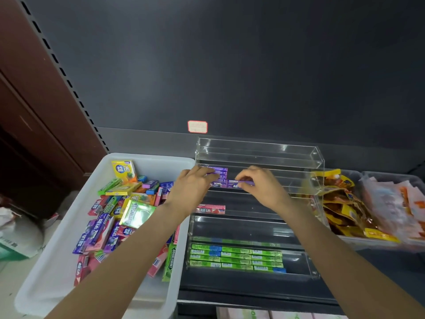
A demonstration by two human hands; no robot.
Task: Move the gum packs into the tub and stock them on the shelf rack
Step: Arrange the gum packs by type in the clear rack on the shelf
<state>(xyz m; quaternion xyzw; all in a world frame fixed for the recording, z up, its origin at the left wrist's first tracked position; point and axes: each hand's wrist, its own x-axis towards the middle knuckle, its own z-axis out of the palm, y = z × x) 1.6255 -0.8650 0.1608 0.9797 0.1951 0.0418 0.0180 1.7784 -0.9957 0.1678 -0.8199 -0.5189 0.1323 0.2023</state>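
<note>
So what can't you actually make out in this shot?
- Head view: writing on the red-bordered label, too small and blurred.
- Purple packs in the clear rack: partly covered by the left hand and right hand.
- Tub floor: buried under loose packs.

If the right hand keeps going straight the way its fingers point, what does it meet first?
The right hand points left along the tier and pinches a purple gum pack. Pushed on, that pack would probably meet the purple packs under the left hand; depth is unclear.
</note>
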